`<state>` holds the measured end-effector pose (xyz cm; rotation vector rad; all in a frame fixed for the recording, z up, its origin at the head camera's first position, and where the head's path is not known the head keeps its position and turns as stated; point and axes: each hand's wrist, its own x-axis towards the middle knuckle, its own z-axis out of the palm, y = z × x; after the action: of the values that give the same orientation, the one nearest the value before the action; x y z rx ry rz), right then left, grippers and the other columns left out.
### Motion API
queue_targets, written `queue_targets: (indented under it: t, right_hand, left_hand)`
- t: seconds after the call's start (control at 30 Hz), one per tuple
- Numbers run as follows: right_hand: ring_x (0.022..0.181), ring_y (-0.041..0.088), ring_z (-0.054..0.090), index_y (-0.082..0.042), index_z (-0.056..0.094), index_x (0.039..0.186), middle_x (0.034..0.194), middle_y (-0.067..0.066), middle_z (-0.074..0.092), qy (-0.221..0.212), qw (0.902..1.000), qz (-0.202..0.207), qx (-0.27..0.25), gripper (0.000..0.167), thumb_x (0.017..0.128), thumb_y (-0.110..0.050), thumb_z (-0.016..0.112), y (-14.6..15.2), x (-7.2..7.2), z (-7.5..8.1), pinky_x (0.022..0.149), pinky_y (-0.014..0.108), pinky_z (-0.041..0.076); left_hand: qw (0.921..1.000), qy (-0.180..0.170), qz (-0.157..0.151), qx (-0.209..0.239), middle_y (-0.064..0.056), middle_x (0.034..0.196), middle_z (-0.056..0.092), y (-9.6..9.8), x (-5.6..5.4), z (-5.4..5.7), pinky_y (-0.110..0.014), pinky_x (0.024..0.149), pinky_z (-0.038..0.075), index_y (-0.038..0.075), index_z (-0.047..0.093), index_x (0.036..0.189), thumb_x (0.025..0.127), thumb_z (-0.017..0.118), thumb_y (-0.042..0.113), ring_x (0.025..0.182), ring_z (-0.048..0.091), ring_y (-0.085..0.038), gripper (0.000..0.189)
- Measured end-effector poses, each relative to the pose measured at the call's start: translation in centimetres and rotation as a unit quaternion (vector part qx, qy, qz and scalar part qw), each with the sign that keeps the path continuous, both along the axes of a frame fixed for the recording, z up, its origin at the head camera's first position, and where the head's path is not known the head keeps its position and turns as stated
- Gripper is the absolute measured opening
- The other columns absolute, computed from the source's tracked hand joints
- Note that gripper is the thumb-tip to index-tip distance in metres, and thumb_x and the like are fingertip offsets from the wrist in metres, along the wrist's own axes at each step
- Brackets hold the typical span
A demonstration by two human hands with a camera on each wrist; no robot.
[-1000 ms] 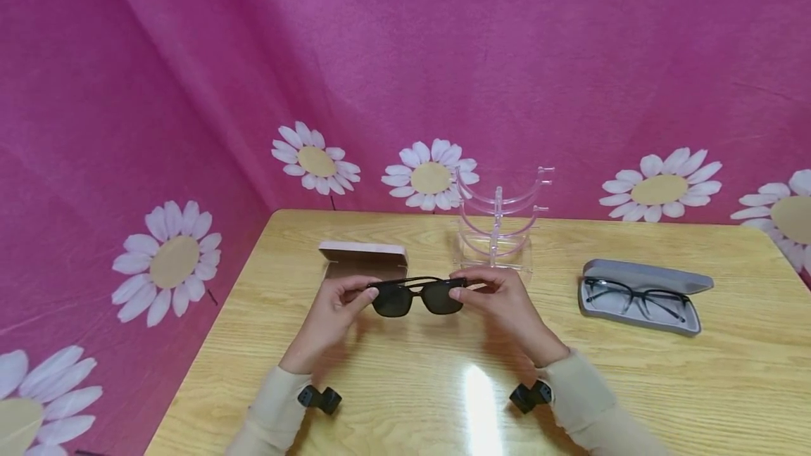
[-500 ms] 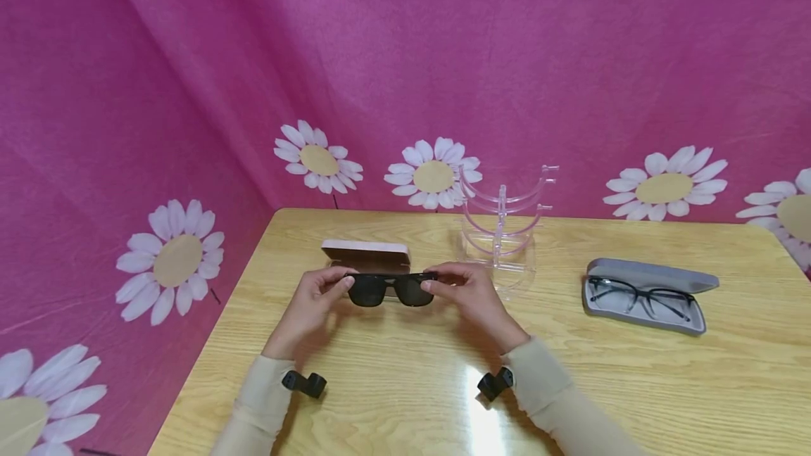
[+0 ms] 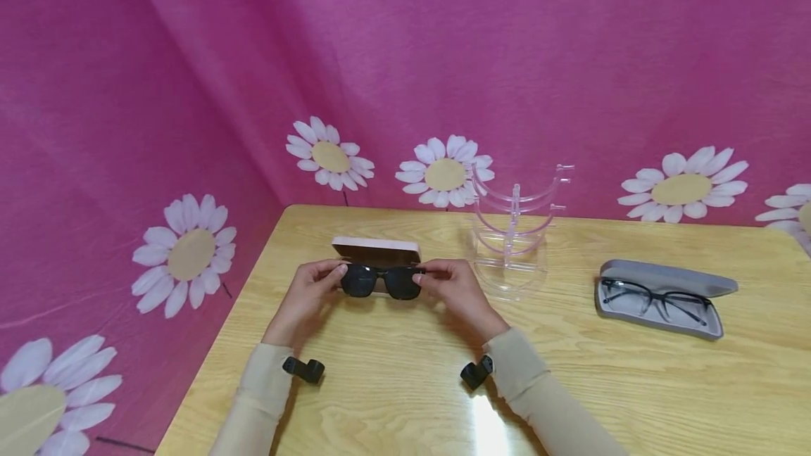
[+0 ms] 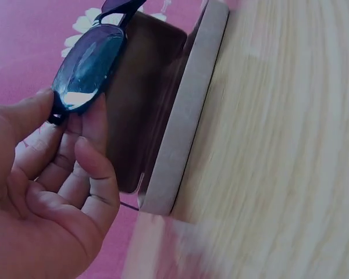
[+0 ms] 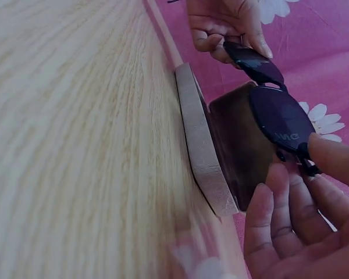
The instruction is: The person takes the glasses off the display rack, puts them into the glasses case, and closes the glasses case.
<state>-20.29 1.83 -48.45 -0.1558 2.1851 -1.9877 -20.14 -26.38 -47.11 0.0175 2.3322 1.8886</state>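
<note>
Currently, the step in hand appears to be the positioning of the sunglasses (image 3: 394,281) at the pink case (image 3: 376,244), whose lid is raised. The sunglasses are held just in front of and above the case, lenses toward the person, hiding much of its base in the head view. Both wrist views show them clear of the case.

Left hand (image 3: 310,294): thumb and fingertips pinch one outer end of the frame; the remaining fingers are loosely bent. Right hand (image 3: 459,290): same pinch at the opposite end, thumb on the front. Neither hand touches the case. Whether the arms of the sunglasses are fully folded cannot be told.

Elsewhere on the worktop (image 3: 386,385), a clear stand (image 3: 512,224) is near the right hand, with no eyewear visible on it. Farther right, a grey case (image 3: 655,327), lid up, contains clear-lensed glasses (image 3: 655,295).

In my assessment, should the sunglasses go into the pink case, the move calls for folded arms, a level descent with both hands together, and release only once the frame is seated. Noted risk: a lens could scrape the case rim.
</note>
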Motion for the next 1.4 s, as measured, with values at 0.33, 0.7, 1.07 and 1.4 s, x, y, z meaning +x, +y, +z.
queue_targets:
  t: [0.33, 0.7, 1.07, 1.4]
  right_hand:
    - [0.072, 0.009, 0.068, 0.006, 0.074, 0.122, 0.104, 0.021, 0.079, 0.01, 0.9998, -0.016, 0.005, 0.03, 0.094, -0.005, 0.073, -0.2, -0.7, -0.1, 0.067, 0.024, 0.058]
    - [0.064, 0.006, 0.058, 0.006, 0.074, 0.121, 0.102, 0.025, 0.078, 0.029, 0.9988, -0.001, 0.039, 0.03, 0.093, -0.003, 0.073, -0.5, -1.5, -0.8, 0.052, 0.019, 0.045]
    - [0.073, 0.004, 0.059, 0.011, 0.069, 0.126, 0.106, 0.027, 0.077, 0.048, 0.9952, 0.04, 0.074, 0.034, 0.096, -0.004, 0.067, -0.4, -1.6, -1.0, 0.059, 0.017, 0.047]
    - [0.072, 0.004, 0.06, 0.008, 0.069, 0.128, 0.105, 0.025, 0.075, 0.034, 0.9961, 0.034, 0.075, 0.035, 0.094, -0.001, 0.068, -0.4, -1.5, -0.8, 0.055, 0.019, 0.049]
  left_hand:
    - [0.9947, 0.044, 0.014, -0.092, -0.023, 0.136, 0.066, 0.4, -0.6, 0.3, -0.014, 0.079, 0.054, -0.002, 0.063, 0.14, 0.108, 0.055, 0.008, 0.09, 0.063, -0.001, 0.035]
    - [0.9852, 0.074, 0.046, -0.147, -0.026, 0.131, 0.069, 0.7, -0.8, -0.4, -0.014, 0.073, 0.049, -0.005, 0.064, 0.137, 0.108, 0.054, 0.006, 0.096, 0.069, -0.02, 0.033]
    - [0.9818, 0.065, 0.056, -0.17, -0.028, 0.132, 0.069, 0.6, -0.7, -0.9, -0.009, 0.072, 0.048, -0.007, 0.064, 0.137, 0.106, 0.057, 0.005, 0.109, 0.072, -0.031, 0.034]
    - [0.9709, 0.073, 0.067, -0.218, -0.023, 0.125, 0.074, 0.5, -0.5, -0.9, -0.028, 0.089, 0.057, -0.003, 0.064, 0.138, 0.105, 0.061, 0.011, 0.109, 0.073, -0.032, 0.037]
